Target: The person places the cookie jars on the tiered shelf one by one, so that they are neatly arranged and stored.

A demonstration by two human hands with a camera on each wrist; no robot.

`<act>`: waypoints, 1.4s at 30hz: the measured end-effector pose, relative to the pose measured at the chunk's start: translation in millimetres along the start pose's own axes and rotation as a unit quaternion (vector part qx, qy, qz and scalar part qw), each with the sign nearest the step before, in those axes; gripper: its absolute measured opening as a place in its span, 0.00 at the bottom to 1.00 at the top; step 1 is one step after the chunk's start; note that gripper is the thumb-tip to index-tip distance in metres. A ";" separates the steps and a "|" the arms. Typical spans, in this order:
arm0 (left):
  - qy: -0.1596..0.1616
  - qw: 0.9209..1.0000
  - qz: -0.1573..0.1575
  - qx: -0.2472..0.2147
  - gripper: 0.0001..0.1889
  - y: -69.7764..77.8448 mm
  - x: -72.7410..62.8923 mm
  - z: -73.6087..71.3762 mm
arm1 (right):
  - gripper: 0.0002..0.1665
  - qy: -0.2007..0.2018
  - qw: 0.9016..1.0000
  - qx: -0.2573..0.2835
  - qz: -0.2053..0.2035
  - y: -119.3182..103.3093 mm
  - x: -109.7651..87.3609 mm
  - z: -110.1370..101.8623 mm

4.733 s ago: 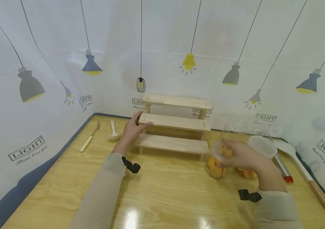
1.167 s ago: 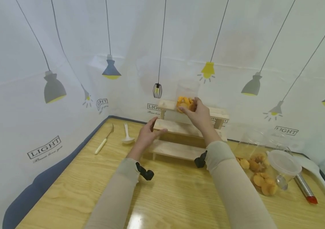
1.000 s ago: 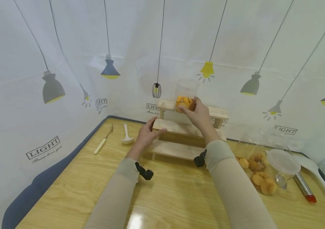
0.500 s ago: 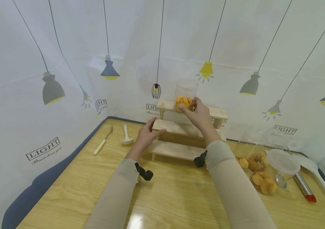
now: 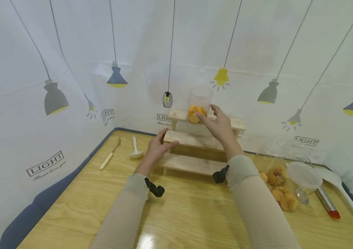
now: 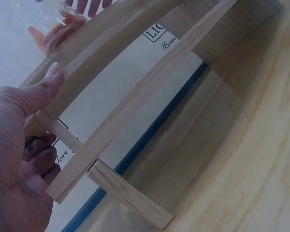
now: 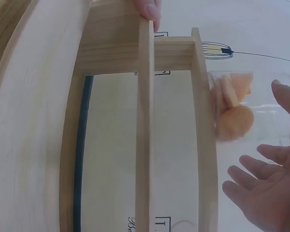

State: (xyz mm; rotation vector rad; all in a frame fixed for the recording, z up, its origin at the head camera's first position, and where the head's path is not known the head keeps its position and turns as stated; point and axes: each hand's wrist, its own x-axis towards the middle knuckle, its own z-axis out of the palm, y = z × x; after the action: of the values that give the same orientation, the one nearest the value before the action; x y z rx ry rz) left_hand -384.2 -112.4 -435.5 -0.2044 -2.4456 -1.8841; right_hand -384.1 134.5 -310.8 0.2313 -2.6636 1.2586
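A clear plastic jar (image 5: 200, 103), part filled with orange-yellow round snacks, stands upright on the top step of a three-tier wooden display stand (image 5: 195, 165). Beside the jar's right side is my right hand (image 5: 220, 127), fingers spread; the right wrist view shows a gap between the fingers and the jar (image 7: 234, 106). My left hand (image 5: 157, 147) grips the left end of the middle step. In the left wrist view, the left thumb lies on the board and the other fingers curl below it.
More clear jars with snacks (image 5: 277, 176) stand right of the stand, near a white lidded container (image 5: 304, 174). A red-tipped metal tool (image 5: 328, 202) and a white spatula (image 5: 335, 180) lie beyond. At left lie a white ladle (image 5: 136, 152) and a cream-handled utensil (image 5: 107, 160).
My right hand carried a snack jar from the table's right side to the top step. Since half a second ago its fingers have opened and drawn back rightward. The left hand keeps its grip.
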 end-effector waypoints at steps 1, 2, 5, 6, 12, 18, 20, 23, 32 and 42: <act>0.001 1.000 0.000 0.003 0.55 -0.1 -0.2 -0.1 | 0.62 0.001 1.000 -0.002 0.000 0.1 -0.9 -2.0; 0.001 1.000 0.001 0.006 0.54 -0.3 -0.3 -0.3 | 0.62 0.002 1.000 -0.006 0.000 0.1 -2.1 -3.9; 0.000 1.000 0.003 0.017 0.54 -0.6 -0.4 -0.6 | 0.61 0.006 1.000 -0.011 -0.010 0.8 -6.7 -10.2; -0.001 1.000 0.002 0.017 0.54 -0.5 -0.5 -0.6 | 0.60 0.007 1.000 -0.014 -0.016 1.2 -8.5 -12.4; 0.000 1.000 0.005 0.011 0.54 -0.2 -1.2 -1.1 | 0.54 0.010 0.997 -0.028 -0.065 4.4 -22.0 -24.2; -0.001 1.000 0.007 0.013 0.55 0.3 -1.4 -1.8 | 0.51 0.015 0.993 -0.049 -0.107 9.8 -37.8 -39.7; 0.001 1.000 0.007 0.013 0.55 0.0 -1.2 -1.6 | 0.50 0.019 0.991 -0.064 -0.117 11.8 -44.6 -46.9; 0.000 1.000 0.009 0.012 0.55 -0.8 -0.4 -1.3 | 0.49 0.035 0.987 -0.090 -0.127 17.2 -56.1 -58.5; 0.000 1.000 0.008 0.012 0.55 -2.9 -1.2 -2.7 | 0.44 0.114 0.967 -0.165 -0.159 48.1 -103.0 -88.2; 0.000 1.000 -0.001 0.007 0.56 -1.5 0.1 -0.9 | 0.43 0.258 0.953 -0.137 -0.082 121.2 -177.7 -130.5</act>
State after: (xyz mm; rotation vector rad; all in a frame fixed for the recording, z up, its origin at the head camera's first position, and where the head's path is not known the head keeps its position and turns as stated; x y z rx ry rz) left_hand -384.5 -113.6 -436.7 -0.2011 -2.4586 -1.8686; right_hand -224.9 322.7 -361.4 0.0650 -2.2693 0.7543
